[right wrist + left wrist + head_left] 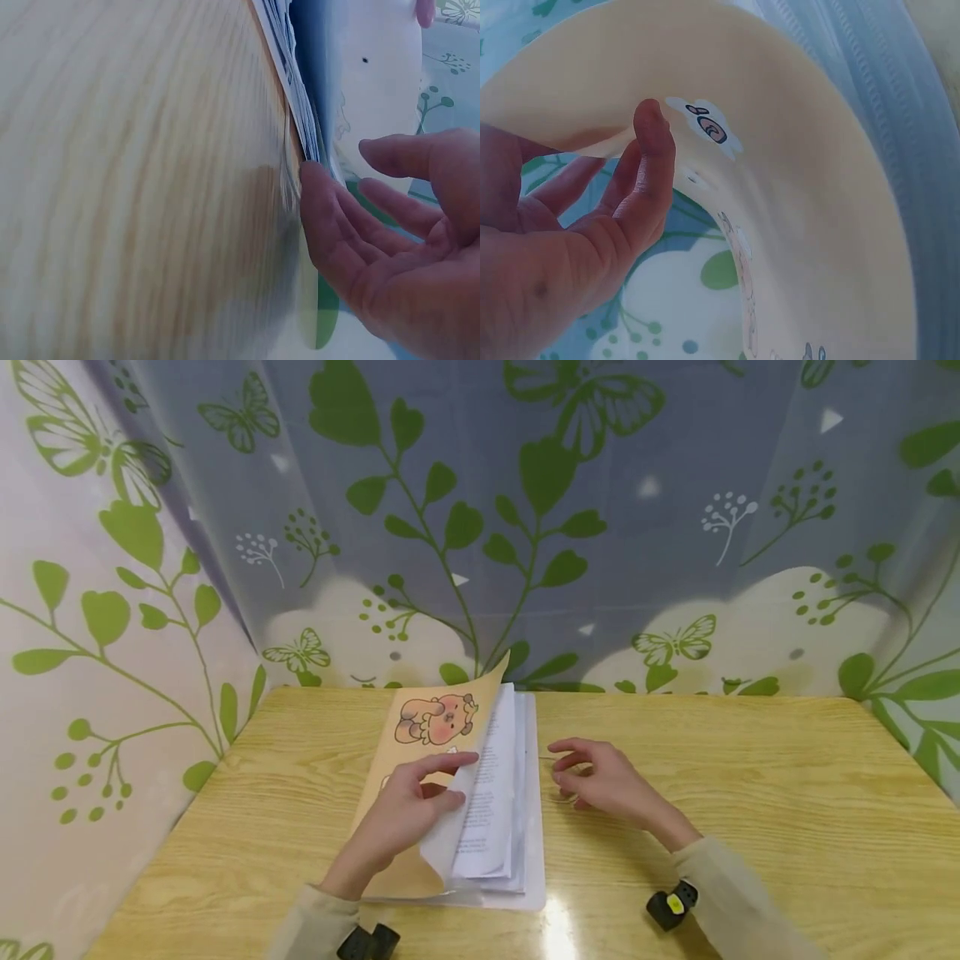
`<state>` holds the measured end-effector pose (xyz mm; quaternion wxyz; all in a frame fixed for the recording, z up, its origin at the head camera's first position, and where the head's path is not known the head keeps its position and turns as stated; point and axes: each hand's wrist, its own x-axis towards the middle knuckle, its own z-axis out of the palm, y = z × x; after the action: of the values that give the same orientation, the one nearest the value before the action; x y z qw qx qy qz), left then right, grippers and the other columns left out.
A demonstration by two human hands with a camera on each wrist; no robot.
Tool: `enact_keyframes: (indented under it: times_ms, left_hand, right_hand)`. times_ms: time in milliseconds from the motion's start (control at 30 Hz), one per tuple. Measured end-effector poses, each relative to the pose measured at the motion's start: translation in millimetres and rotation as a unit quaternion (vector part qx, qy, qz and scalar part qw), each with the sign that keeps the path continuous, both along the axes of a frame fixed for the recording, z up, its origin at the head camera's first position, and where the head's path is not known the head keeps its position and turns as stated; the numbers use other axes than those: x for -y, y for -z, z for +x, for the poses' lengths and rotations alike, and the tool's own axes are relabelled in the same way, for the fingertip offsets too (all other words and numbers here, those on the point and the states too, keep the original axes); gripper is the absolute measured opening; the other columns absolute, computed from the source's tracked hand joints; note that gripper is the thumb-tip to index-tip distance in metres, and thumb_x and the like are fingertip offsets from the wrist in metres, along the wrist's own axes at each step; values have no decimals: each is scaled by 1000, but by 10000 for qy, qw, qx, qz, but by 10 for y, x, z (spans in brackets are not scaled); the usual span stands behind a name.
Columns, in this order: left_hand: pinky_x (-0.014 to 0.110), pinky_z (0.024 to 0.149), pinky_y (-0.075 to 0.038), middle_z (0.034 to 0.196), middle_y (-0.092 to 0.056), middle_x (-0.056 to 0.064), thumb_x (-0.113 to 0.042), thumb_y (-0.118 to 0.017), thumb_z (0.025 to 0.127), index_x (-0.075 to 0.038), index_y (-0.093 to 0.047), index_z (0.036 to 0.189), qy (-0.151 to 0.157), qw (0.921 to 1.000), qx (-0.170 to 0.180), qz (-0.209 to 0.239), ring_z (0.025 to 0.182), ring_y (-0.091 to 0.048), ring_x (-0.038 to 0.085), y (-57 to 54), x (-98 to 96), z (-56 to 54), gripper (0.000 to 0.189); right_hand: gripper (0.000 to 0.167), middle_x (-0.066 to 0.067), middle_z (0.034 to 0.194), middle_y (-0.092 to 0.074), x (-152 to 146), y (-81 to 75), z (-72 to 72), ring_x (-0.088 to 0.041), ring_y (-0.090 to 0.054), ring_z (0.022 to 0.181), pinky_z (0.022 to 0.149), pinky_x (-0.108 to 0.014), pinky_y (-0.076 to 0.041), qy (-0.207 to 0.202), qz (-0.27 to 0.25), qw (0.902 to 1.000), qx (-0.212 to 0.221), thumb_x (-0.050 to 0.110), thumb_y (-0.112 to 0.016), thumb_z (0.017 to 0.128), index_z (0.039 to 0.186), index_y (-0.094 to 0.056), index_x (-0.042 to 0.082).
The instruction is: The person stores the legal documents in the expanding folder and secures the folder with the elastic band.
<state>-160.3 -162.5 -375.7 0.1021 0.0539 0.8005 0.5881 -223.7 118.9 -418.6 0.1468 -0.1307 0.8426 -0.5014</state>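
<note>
A folder [534,827] lies on the table with its tan cartoon cover [802,150] lifted and bending to the left. Beneath the cover show printed pages [487,810]. My left hand [412,802] pinches the cover near its free edge, and the left wrist view shows a digit pressed against the printed face. To the right of the folder is my right hand [603,781], its fingers loosely bent and apart, with nothing gripped between them. A thin cord [287,161] curves beside the page edges, close to a fingertip of that hand.
The wooden table [787,793] extends to both sides of the folder. Behind it hangs a curtain [660,527] with green leaves and butterflies, and another patterned panel [112,635] stands at the left. Each sleeve carries a dark wrist camera [671,906].
</note>
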Motion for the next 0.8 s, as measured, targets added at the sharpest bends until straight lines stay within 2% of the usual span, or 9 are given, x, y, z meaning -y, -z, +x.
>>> enact_keyframes:
  times_ms: [167, 300, 467, 800]
  left_hand:
    - [29, 72, -57, 132, -61, 11, -2, -64, 90, -14, -67, 136, 101, 9995, -155, -239, 89, -72, 20, 39, -52, 1, 48]
    - [29, 76, -57, 130, -64, 9, -5, -67, 90, -19, -69, 134, 184, 9979, -277, -557, 95, -72, 19, 75, -90, 4, 46]
    - [29, 76, -56, 133, -66, 8, -10, -70, 89, -21, -69, 133, 390, 9948, -300, -891, 98, -71, 19, 119, -128, 1, 45]
    - [31, 79, -59, 138, -63, 12, -13, -69, 89, -20, -65, 138, 743, 9934, -151, -856, 106, -69, 23, 193, -170, -6, 50]
  right_hand:
    - [41, -15, 107, -71, -88, -12, -5, -19, -69, 73, 58, -33, -57, 165, 531, 9965, -621, 13, -66, 97, 137, -61, 4]
    - [38, -14, 102, -72, -157, -24, -7, -17, -69, 75, 57, -31, -53, 254, 961, 9899, -1010, 11, -66, 95, 131, -65, 2]
    - [31, -14, 102, -72, -230, 0, -16, -17, -68, 79, 59, -29, -50, 95, 1376, 9838, -1144, 10, -65, 95, 124, -68, 0]
    - [21, -10, 97, -72, -261, 32, -71, -12, -60, 75, 61, -25, -48, -168, 1581, 9770, -1419, 7, -65, 94, 112, -73, 1]
